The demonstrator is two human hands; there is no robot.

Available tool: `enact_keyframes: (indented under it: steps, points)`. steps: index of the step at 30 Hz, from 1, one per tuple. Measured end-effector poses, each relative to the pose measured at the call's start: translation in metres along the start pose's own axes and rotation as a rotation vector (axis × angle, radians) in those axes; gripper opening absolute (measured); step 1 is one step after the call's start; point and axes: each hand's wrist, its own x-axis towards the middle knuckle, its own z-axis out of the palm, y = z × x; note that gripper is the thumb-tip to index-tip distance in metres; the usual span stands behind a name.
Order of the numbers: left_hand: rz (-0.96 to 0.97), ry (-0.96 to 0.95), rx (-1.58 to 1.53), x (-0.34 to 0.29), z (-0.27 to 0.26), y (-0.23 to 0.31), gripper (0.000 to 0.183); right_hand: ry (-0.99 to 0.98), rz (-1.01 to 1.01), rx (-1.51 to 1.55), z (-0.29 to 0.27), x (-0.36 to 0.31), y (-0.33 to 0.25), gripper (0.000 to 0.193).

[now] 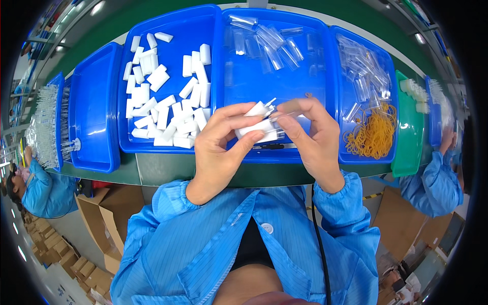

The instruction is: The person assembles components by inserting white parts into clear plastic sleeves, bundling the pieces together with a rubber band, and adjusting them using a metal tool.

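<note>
Blocks (263, 126) clasped in left hand (218, 145), right hand (316, 138) touching, nearly pinched

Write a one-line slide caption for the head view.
Left hand holding white blocks, right hand at their ends, over a blue tray of clear plastic sleeves.

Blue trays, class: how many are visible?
6, left to right: far-left tray, second tray, white-block tray, clear-piece tray, rubber-band tray, and far-right tray past the green tray. More may be hidden near the rim.
</note>
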Motion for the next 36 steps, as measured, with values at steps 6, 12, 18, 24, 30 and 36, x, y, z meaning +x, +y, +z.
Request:
enact_keyframes:
  steps: [6, 12, 18, 24, 30, 36]
  points:
    - [-0.156, -0.026, -0.204, 0.001, -0.011, 0.011, 0.027, 0.059, 0.253, 0.286, -0.009, 0.003, -0.010, 0.021]
    - [-0.059, -0.102, -0.237, -0.007, -0.017, 0.001, 0.028, -0.052, 0.200, 0.264, -0.006, -0.004, -0.002, 0.026]
    - [0.047, -0.085, -0.188, -0.010, -0.017, 0.005, 0.030, -0.119, 0.067, 0.235, 0.002, -0.008, 0.004, 0.027]
    - [-0.175, -0.263, -0.179, 0.005, -0.038, 0.016, 0.023, -0.163, -0.014, 0.136, -0.001, -0.007, 0.001, 0.029]
    - [-0.295, -0.244, -0.265, 0.002, -0.038, 0.018, 0.023, -0.309, -0.196, -0.157, 0.001, 0.011, -0.013, 0.024]
    - [-0.225, -0.115, -0.200, -0.004, -0.035, 0.018, 0.022, -0.116, -0.149, -0.287, -0.002, 0.078, 0.002, 0.011]
